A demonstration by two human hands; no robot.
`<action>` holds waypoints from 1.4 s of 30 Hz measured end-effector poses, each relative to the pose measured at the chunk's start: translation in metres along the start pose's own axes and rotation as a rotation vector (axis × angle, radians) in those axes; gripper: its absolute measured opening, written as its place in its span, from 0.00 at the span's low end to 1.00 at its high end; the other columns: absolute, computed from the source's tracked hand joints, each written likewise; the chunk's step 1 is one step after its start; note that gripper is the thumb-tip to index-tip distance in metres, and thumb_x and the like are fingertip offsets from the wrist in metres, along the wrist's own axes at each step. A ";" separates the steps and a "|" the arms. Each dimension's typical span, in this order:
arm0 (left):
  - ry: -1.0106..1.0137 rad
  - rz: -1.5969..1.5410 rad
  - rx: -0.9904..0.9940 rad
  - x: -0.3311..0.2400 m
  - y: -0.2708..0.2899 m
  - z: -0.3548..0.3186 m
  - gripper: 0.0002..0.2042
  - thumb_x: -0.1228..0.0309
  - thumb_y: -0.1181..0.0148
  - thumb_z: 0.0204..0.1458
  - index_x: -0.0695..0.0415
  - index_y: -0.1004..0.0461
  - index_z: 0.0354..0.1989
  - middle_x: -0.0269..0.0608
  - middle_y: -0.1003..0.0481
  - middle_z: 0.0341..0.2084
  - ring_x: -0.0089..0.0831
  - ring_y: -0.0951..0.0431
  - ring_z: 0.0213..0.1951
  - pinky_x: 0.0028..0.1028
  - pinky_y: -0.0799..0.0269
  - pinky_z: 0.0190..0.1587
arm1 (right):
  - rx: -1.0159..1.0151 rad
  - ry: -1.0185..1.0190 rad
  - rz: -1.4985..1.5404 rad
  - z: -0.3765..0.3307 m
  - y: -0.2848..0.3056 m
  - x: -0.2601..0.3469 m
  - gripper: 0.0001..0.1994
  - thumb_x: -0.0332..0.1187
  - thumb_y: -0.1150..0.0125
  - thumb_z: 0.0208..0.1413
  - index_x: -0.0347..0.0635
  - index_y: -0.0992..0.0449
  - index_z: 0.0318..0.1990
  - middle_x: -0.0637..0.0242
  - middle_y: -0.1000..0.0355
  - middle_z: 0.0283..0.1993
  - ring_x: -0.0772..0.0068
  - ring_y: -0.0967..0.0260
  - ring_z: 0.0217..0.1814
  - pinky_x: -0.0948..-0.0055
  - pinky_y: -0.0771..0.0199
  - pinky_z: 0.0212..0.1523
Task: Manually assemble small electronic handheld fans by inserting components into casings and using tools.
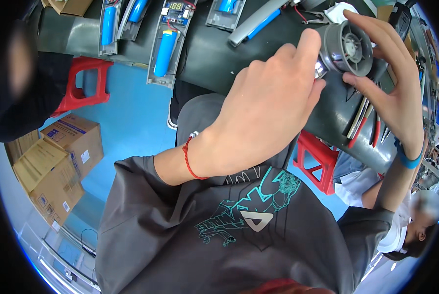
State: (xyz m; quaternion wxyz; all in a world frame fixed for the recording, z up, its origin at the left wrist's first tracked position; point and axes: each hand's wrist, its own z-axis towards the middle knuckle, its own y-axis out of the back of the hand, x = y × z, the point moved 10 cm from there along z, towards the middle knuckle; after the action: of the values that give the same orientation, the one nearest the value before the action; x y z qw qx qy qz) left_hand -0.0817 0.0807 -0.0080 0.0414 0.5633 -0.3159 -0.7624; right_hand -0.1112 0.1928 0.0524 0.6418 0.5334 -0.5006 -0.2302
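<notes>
A grey round fan housing point(333, 49) with a small fan inside is between my two hands, above the dark green tabletop. My left hand point(268, 98), with a red cord at the wrist, comes in from the left, its thumb and index finger closed on the near side of the housing, by a shiny part. My right hand point(398, 73), wearing a blue wristband, curves round the open fan end; its thumb touches the lower rim and its fingers reach over the top. The left fingertips are partly hidden behind the hand.
Grey half-shells holding blue cylindrical batteries point(165, 54) lie along the table point(204, 68); one bears a circuit board point(176, 13). Red-handled pliers point(359, 122) rest below my right hand. Red stools point(317, 161), cardboard boxes point(57, 166) and other people are around the table.
</notes>
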 end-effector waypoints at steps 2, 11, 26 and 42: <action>-0.007 0.005 0.009 0.001 0.000 0.000 0.18 0.74 0.41 0.52 0.63 0.43 0.45 0.53 0.29 0.26 0.54 0.24 0.24 0.44 0.28 0.22 | 0.017 0.071 -0.010 -0.002 0.001 0.002 0.33 0.26 0.31 0.41 0.44 0.31 0.60 0.66 0.34 0.61 0.68 0.35 0.60 0.71 0.35 0.55; 0.033 -0.213 0.086 0.001 0.003 0.003 0.21 0.71 0.36 0.51 0.61 0.40 0.49 0.55 0.27 0.34 0.52 0.25 0.36 0.39 0.31 0.34 | -0.033 0.075 0.008 -0.009 0.007 0.006 0.33 0.25 0.30 0.38 0.42 0.31 0.59 0.65 0.33 0.60 0.65 0.34 0.59 0.70 0.34 0.53; 0.105 -1.162 0.236 0.006 -0.019 0.015 0.39 0.58 0.29 0.42 0.63 0.41 0.59 0.41 0.32 0.50 0.27 0.31 0.52 0.27 0.37 0.55 | -0.540 -0.620 0.112 -0.152 0.033 -0.086 0.10 0.29 0.41 0.58 0.38 0.23 0.46 0.69 0.24 0.39 0.85 0.32 0.39 0.82 0.31 0.37; 0.271 -1.282 0.285 0.008 -0.039 0.008 0.37 0.58 0.36 0.46 0.64 0.44 0.61 0.54 0.30 0.49 0.39 0.24 0.46 0.35 0.25 0.47 | -0.741 -0.867 -0.184 -0.237 0.005 -0.165 0.09 0.30 0.41 0.56 0.39 0.24 0.43 0.56 0.27 0.37 0.62 0.28 0.37 0.68 0.28 0.38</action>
State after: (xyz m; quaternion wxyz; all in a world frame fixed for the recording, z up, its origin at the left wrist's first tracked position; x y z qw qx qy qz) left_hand -0.0804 0.1121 -0.0342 -0.4548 0.7303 -0.0084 -0.5096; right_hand 0.0328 0.4390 0.0076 0.4993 0.1714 -0.5555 -0.6424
